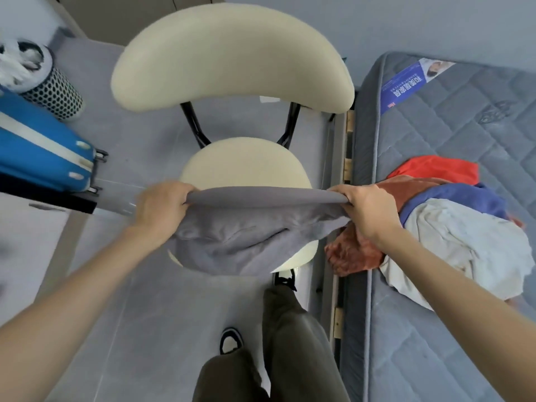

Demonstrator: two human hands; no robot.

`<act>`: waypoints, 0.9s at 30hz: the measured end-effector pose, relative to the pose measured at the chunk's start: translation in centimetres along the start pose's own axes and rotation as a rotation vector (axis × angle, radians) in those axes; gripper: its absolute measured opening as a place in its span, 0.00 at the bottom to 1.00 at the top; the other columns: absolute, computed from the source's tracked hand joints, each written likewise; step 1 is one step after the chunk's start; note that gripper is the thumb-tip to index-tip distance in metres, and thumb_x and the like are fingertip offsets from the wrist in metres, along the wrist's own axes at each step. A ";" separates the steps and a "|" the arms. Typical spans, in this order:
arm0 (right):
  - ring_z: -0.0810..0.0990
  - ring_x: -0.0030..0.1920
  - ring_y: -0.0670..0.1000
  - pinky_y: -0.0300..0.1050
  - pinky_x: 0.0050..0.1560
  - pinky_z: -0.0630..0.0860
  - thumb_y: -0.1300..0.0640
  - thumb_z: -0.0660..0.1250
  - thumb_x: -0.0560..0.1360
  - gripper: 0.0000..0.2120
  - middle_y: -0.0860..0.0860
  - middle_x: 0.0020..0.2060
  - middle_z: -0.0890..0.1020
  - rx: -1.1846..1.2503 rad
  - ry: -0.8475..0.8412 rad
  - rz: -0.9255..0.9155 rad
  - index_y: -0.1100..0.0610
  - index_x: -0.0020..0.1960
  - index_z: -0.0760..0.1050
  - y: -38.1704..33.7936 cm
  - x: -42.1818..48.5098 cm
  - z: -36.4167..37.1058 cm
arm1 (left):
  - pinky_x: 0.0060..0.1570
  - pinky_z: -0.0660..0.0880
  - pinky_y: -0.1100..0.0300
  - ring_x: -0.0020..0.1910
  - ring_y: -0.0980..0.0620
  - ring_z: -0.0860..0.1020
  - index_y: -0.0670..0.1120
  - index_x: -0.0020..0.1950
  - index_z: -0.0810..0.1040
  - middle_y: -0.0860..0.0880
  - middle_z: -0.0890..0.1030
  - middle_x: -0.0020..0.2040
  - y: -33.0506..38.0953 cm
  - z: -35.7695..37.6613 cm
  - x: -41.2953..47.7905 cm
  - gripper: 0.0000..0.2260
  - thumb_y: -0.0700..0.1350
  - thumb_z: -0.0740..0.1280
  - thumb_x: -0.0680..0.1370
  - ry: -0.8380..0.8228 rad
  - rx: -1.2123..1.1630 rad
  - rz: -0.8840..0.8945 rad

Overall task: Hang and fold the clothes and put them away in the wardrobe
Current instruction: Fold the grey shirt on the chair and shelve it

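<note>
A grey cloth (246,227) is in the middle of the frame; it is pulled out wide between two hands; the left hand (162,207) has its fingers curled round the left end of the top edge; the right hand (365,207) has its fingers curled round the right end; the top edge is tight and almost flat; the rest of the cloth hangs down in soft folds over the near part of a round cream seat.

The seat belongs to a chair (232,53) with a big curved cream back in the upper middle of the frame and thin black bars between the back and the seat.

On the right is a grey mattress (464,111); a pile of clothes (435,216) lies on it, just beside the right hand; the pile has red, rusty brown, blue and white bits; the brown bit hangs over the mattress edge.

In the upper left is a bin (52,88) with dots and a white bag in it; below it is a blue suitcase (37,143).

At the bottom are two legs in dark trousers and two shoes on the grey floor.
</note>
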State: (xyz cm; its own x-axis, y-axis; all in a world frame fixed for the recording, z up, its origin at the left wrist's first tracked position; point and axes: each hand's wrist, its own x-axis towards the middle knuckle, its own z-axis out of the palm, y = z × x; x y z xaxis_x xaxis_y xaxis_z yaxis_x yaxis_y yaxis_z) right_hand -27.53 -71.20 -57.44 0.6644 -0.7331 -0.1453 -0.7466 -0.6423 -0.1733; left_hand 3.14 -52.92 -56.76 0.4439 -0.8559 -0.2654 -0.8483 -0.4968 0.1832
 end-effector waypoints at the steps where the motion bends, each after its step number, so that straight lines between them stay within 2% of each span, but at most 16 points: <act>1: 0.79 0.41 0.59 0.47 0.36 0.73 0.60 0.66 0.75 0.17 0.56 0.40 0.81 0.002 0.071 -0.017 0.44 0.59 0.78 -0.7 -0.8 -0.6 | 0.39 0.67 0.53 0.48 0.37 0.78 0.51 0.53 0.83 0.41 0.81 0.46 -0.2 -0.8 -1.0 0.14 0.36 0.64 0.75 0.046 0.010 -0.001; 3: 0.76 0.38 0.60 0.46 0.36 0.69 0.62 0.69 0.73 0.14 0.56 0.35 0.78 0.016 0.180 -0.022 0.48 0.56 0.81 -2.2 -2.1 -2.4 | 0.38 0.67 0.54 0.47 0.37 0.78 0.52 0.55 0.82 0.40 0.82 0.45 -0.8 -2.5 -2.8 0.17 0.34 0.63 0.74 0.130 -0.015 0.012; 4: 0.75 0.38 0.60 0.46 0.38 0.67 0.61 0.69 0.73 0.09 0.56 0.34 0.77 0.031 0.141 -0.022 0.51 0.51 0.82 -2.8 -2.6 -3.2 | 0.38 0.69 0.53 0.47 0.36 0.78 0.52 0.55 0.83 0.40 0.82 0.45 -1.1 -3.2 -3.8 0.17 0.34 0.63 0.74 0.147 -0.028 0.026; 5: 0.74 0.39 0.60 0.46 0.39 0.66 0.59 0.69 0.74 0.02 0.56 0.34 0.78 0.057 0.034 -0.038 0.55 0.45 0.81 -3.6 -3.2 -4.5 | 0.39 0.70 0.52 0.47 0.37 0.78 0.51 0.53 0.83 0.40 0.82 0.45 -1.6 -4.0 -5.0 0.15 0.35 0.64 0.74 0.136 -0.037 0.046; 6: 0.75 0.39 0.59 0.46 0.40 0.66 0.57 0.69 0.75 0.06 0.55 0.34 0.77 0.077 -0.109 -0.032 0.57 0.40 0.77 -4.0 -3.2 -5.5 | 0.41 0.72 0.51 0.47 0.37 0.78 0.49 0.51 0.82 0.40 0.81 0.44 -1.9 -4.5 -5.5 0.11 0.36 0.65 0.75 0.090 -0.031 0.052; 8: 0.74 0.38 0.57 0.45 0.40 0.65 0.54 0.69 0.76 0.12 0.54 0.35 0.75 0.056 -0.300 -0.025 0.57 0.38 0.72 -5.3 -4.1 -7.8 | 0.41 0.72 0.53 0.47 0.39 0.78 0.48 0.42 0.79 0.41 0.81 0.44 -2.6 -6.2 -6.8 0.03 0.43 0.69 0.76 -0.099 0.005 0.036; 11: 0.72 0.35 0.52 0.43 0.35 0.65 0.51 0.71 0.75 0.14 0.51 0.32 0.74 0.031 -0.474 0.005 0.55 0.35 0.72 -6.9 -6.3 -10.3 | 0.32 0.66 0.58 0.39 0.47 0.75 0.49 0.34 0.71 0.46 0.78 0.38 -2.9 -8.9 -9.4 0.15 0.52 0.72 0.74 -0.386 0.039 0.027; 14: 0.73 0.37 0.51 0.38 0.35 0.69 0.50 0.73 0.73 0.13 0.46 0.31 0.75 0.028 -0.659 0.049 0.52 0.35 0.73 -8.0 -8.8 -11.6 | 0.25 0.67 0.67 0.33 0.55 0.73 0.46 0.37 0.73 0.53 0.75 0.34 -2.6 -10.3 -12.4 0.13 0.49 0.74 0.72 -0.587 -0.014 0.027; 17: 0.77 0.43 0.52 0.40 0.46 0.73 0.48 0.73 0.72 0.12 0.48 0.38 0.78 -0.019 -0.782 0.056 0.56 0.45 0.79 -8.6 -10.3 -12.0 | 0.25 0.67 0.72 0.30 0.62 0.74 0.46 0.41 0.76 0.55 0.78 0.35 -2.6 -10.3 -14.2 0.10 0.48 0.75 0.71 -0.707 -0.035 0.049; 19: 0.78 0.45 0.52 0.43 0.52 0.75 0.46 0.73 0.72 0.12 0.47 0.38 0.78 -0.041 -0.828 0.068 0.54 0.42 0.76 -8.6 -10.7 -11.8 | 0.27 0.69 0.71 0.34 0.58 0.76 0.46 0.41 0.76 0.54 0.78 0.37 -2.7 -9.8 -14.5 0.11 0.50 0.75 0.71 -0.734 -0.023 0.056; 21: 0.78 0.45 0.52 0.44 0.53 0.75 0.46 0.73 0.72 0.13 0.47 0.39 0.78 -0.052 -0.839 0.071 0.54 0.42 0.75 -8.3 -10.7 -11.2 | 0.29 0.69 0.70 0.36 0.56 0.77 0.47 0.41 0.76 0.55 0.78 0.38 -2.7 -9.0 -14.1 0.11 0.51 0.75 0.71 -0.747 -0.011 0.065; 24: 0.76 0.45 0.53 0.42 0.48 0.72 0.48 0.72 0.72 0.14 0.49 0.40 0.77 -0.052 -0.766 0.060 0.57 0.50 0.79 -7.3 -9.5 -9.9 | 0.29 0.68 0.69 0.35 0.57 0.75 0.50 0.37 0.73 0.56 0.76 0.36 -2.8 -7.6 -12.7 0.11 0.49 0.74 0.72 -0.745 -0.023 0.075; 27: 0.74 0.44 0.54 0.42 0.44 0.68 0.50 0.70 0.74 0.14 0.52 0.42 0.76 -0.080 -0.697 0.025 0.60 0.52 0.79 -5.9 -6.6 -7.8 | 0.32 0.65 0.63 0.41 0.50 0.75 0.45 0.41 0.74 0.50 0.77 0.40 -2.6 -6.0 -9.9 0.10 0.50 0.71 0.75 -0.704 0.040 0.067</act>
State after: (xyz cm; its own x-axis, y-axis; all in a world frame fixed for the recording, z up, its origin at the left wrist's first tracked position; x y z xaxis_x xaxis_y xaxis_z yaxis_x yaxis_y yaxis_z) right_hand -27.84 -64.30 -47.90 0.4939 -0.4502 -0.7439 -0.7442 -0.6614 -0.0938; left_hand 2.74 -44.02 -48.91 0.1097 -0.5812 -0.8063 -0.8833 -0.4290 0.1891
